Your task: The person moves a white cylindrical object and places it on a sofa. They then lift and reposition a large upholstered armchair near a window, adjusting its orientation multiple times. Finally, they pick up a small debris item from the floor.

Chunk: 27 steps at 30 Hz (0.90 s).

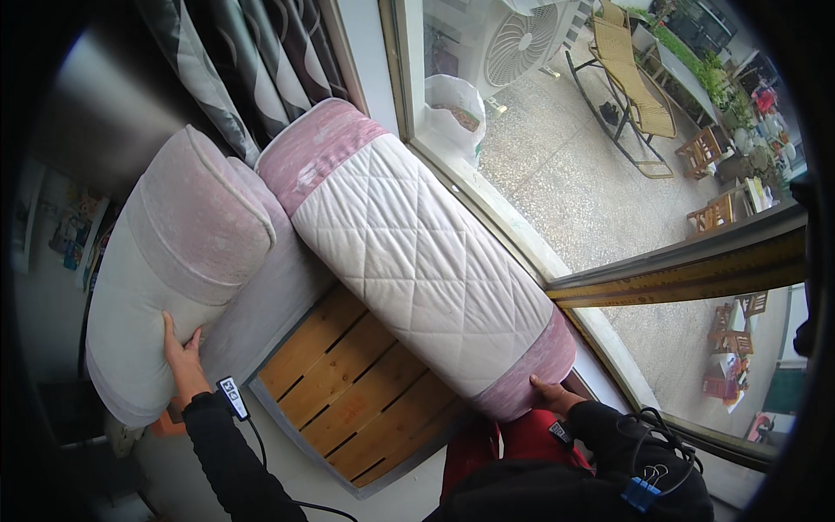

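Against the surface of a thick pink-and-white padded cushion (pixel 161 235) rests my left hand (pixel 181 352); its visible fingers are stretched and apart. This cushion leans upright at the left, partly in front of another padded piece (pixel 270 287). A long quilted cushion (pixel 404 239), white with pink ends, lies diagonally along the window. Its near pink end is in my right hand (pixel 555 398), with the thumb on top and the other fingers hidden. Between the cushions shows a wooden slatted base (pixel 365 400) with a grey border.
Grey patterned curtains (pixel 252 61) hang behind the cushions. A window frame (pixel 487 200) runs along the right, with a fan unit (pixel 522 43) and a woven rocking chair (pixel 626 74) outside. Cabled devices (pixel 233 398) are at my wrists.
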Motion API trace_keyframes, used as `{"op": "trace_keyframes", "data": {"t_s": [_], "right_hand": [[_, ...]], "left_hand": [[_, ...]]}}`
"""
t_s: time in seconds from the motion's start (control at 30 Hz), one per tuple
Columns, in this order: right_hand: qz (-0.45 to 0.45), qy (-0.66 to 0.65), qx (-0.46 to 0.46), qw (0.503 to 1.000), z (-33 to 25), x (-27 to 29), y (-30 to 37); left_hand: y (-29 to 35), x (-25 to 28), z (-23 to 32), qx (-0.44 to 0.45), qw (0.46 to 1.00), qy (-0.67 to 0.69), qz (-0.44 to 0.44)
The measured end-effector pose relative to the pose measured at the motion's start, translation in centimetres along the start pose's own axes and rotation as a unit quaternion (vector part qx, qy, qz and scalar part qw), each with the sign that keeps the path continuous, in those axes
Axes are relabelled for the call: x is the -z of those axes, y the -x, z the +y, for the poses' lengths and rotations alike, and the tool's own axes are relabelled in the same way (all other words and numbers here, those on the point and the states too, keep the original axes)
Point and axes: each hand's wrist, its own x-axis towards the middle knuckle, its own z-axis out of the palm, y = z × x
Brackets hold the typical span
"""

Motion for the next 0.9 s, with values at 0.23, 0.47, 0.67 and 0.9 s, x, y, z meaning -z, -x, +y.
{"op": "trace_keyframes", "data": {"t_s": [0.23,0.47,0.67,0.9], "right_hand": [[0.018,0.013,0.039,0.999,-0.3,-1.1,1.1],[0.1,0.065,0.029,0.992,-0.7,-2.1,2.6],[0.082,0.051,0.022,0.995,-0.9,-2.3,2.3],[0.074,0.389,0.046,0.917,-3.5,-1.3,7.9]], "left_hand": [[1.7,-0.2,0.2,-0.052,0.998,-0.011,-0.034],[0.6,0.6,0.2,-0.05,0.994,-0.07,-0.067],[6.6,3.4,-4.0,-0.075,0.967,-0.17,-0.174],[19.3,13.8,-17.9,0.265,0.892,-0.2,-0.307]]}}
